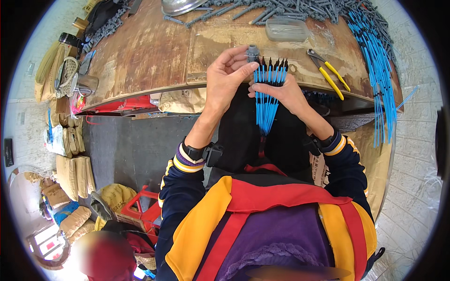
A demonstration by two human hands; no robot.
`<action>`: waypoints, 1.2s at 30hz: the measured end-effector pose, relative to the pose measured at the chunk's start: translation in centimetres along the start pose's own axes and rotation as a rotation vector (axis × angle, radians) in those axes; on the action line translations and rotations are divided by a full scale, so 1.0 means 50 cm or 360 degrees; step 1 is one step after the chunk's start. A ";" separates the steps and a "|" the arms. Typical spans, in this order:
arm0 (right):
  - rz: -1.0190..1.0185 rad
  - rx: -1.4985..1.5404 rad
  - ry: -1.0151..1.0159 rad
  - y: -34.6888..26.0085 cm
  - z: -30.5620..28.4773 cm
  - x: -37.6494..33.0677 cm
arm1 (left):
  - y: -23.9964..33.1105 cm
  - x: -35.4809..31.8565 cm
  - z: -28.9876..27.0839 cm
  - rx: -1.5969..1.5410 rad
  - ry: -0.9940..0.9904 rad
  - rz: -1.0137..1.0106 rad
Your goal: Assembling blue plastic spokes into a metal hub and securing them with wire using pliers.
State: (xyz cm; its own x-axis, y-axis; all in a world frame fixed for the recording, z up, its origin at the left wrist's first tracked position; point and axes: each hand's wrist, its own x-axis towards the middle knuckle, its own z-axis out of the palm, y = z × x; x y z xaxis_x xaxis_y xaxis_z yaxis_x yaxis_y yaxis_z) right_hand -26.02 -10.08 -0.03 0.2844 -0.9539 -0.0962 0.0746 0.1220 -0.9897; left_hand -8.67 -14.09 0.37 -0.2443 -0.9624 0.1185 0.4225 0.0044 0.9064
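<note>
Above the table's near edge, my left hand (223, 76) is closed with thumb and fingertips at a small grey cylindrical piece (253, 49). The fingertips hide part of it. My right hand (287, 93) is wrapped round a fanned bundle of thin blue rods with black tips (266, 112). Their tips point away from me, and the lower ends come together over my lap. The grey piece stands at the left end of the row of black tips. A thin pale strand runs across near those tips.
Pliers with yellow handles (332, 75) lie right of my hands on the wooden table (150, 51). Behind are a clear plastic box (287, 30), a heap of grey parts (300, 8) and a metal bowl (180, 5). More blue rods (378, 77) hang over the right edge. Another person (105, 255) is at lower left.
</note>
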 end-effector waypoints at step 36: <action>-0.0281 -0.0468 0.0536 0.039 0.010 -0.036 | 0.046 0.008 0.001 0.0428 -0.0078 -0.0104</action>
State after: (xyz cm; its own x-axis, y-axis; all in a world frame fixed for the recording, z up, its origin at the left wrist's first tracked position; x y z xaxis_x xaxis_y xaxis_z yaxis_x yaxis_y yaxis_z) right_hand -25.89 -8.01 -1.72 -0.0371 -0.9948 0.0949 -0.1934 -0.0861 -0.9773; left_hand -7.85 -14.46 2.53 -0.3081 -0.9488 0.0700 0.1592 0.0212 0.9870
